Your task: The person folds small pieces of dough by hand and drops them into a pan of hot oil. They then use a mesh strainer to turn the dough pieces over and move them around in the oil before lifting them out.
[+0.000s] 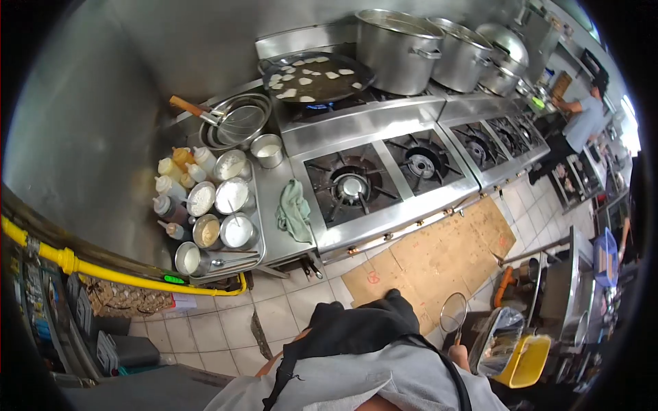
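My right hand [458, 354], low at my right side, is closed round the handle of a wire mesh strainer [453, 314]. The strainer's round head points up, beside a bin with a clear plastic liner [504, 322]. Of my left side only a bit of forearm shows by the apron [356, 335]; the left hand itself is out of sight. Ahead on the far left burner, a wide black pan [322, 88] holds dark oil with several pale pieces [290, 93] floating in it. A blue flame burns beneath the pan.
Large steel pots [394, 58] line the back burners. Squeeze bottles [168, 185] and steel bowls [233, 195] crowd a tray at left, near stacked strainers [240, 120] and a green cloth [293, 211]. Cardboard [439, 257] covers the floor. A yellow tub [524, 363] stands right; another person [582, 116] works farther off.
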The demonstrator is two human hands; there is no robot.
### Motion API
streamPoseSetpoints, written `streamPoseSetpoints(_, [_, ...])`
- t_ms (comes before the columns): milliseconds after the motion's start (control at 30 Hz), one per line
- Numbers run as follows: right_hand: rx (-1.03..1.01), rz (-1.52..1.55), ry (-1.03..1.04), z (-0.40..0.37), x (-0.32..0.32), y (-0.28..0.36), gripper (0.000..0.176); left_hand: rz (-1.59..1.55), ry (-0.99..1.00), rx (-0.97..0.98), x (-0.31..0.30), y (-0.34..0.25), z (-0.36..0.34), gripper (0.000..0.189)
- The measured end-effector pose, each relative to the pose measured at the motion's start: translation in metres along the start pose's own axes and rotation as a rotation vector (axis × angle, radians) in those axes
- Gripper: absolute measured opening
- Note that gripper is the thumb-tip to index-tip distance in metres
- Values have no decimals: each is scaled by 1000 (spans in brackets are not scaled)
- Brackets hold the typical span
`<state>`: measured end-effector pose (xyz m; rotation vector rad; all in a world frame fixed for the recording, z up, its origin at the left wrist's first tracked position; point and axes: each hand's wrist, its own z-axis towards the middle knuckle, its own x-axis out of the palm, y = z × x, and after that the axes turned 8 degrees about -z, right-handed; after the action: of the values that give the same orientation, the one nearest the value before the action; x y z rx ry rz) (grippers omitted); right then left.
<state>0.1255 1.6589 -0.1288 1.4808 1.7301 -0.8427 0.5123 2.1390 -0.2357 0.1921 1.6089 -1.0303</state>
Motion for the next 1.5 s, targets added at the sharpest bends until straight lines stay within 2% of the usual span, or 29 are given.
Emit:
streamPoseSetpoints(33, [79, 110, 72, -14, -5, 6, 31, -503, 331, -392, -15, -3, 10, 41])
streamPoseSetpoints(67, [163, 230, 134, -23, -14, 12, 30, -573, 412, -552, -26, 0, 18, 40])
streamPoseSetpoints(133, [337, 465, 256, -42, -32, 13, 29, -547, 431, -643, -43, 4, 30, 40])
streamPoseSetpoints(167, [330, 479, 277, -38, -40, 17, 29, -517, 428, -654, -47, 7, 36, 40])
streamPoseSetpoints(333, [236, 496, 444, 14, -56, 17, 26, -363, 480, -626, -67, 19, 51, 40])
streamPoseSetpoints(367, [170, 483, 387, 20, -55, 15, 25, -342, 487, -608, -71, 19, 58, 40])
streamPoseSetpoints(433, [55, 254, 380, 36, -65, 15, 26, -282, 544, -576, -76, 14, 73, 40])
streamPoseSetpoints(467, [146, 258, 354, 41, -64, 14, 28, -255, 566, -539, -76, 8, 87, 40])
streamPoseSetpoints(500, [66, 148, 362, 46, -71, 14, 28, -237, 584, -509, -77, 5, 101, 40])
streamPoseSetpoints(533, [70, 133, 401, 50, -77, 15, 30, -221, 601, -474, -74, -1, 118, 39])
streamPoseSetpoints(600, [166, 224, 370, 32, -107, 25, 30, -198, 627, -405, -68, -20, 155, 39])
streamPoseSetpoints(700, [177, 322, 431, 86, -59, 6, 33, -181, 645, -300, -52, -58, 209, 39])
streamPoseSetpoints(833, [153, 337, 424, 80, -88, 1, 40, -180, 657, -211, -22, -124, 262, 39])
streamPoseSetpoints(867, [154, 337, 433, 83, -90, -2, 40, -175, 662, -217, -16, -136, 267, 39])
streamPoseSetpoints(900, [185, 308, 444, 83, -94, -5, 27, -211, 665, -205, -6, -153, 275, 39])
streamPoseSetpoints(933, [218, 280, 455, 83, -96, -8, 34, -248, 669, -193, 4, -171, 281, 39])
streamPoseSetpoints(1033, [235, 263, 480, 83, -94, -20, 33, -330, 762, -144, 25, -202, 291, 39])
streamPoseSetpoints(1100, [260, 282, 495, 85, -87, -28, 33, -341, 806, -141, 41, -203, 294, 39])
streamPoseSetpoints(1167, [339, 367, 496, 83, -74, -37, 31, -355, 840, -159, 34, -206, 292, 39])
streamPoseSetpoints(1233, [365, 496, 457, 65, -72, -39, 27, -143, 941, -89, 6, -226, 297, 42])
streamPoseSetpoints(1267, [355, 569, 446, 61, -61, -43, 23, -120, 937, -163, -2, -224, 299, 42])
streamPoseSetpoints(1367, [441, 606, 478, 44, -37, -49, 19, -57, 872, -120, -27, -204, 299, 42])
streamPoseSetpoints(1433, [433, 583, 454, 24, -26, -47, 19, -145, 719, -222, -40, -183, 298, 41])
streamPoseSetpoints(1500, [461, 583, 454, 3, -23, -39, 20, -199, 716, -290, -54, -146, 288, 41])
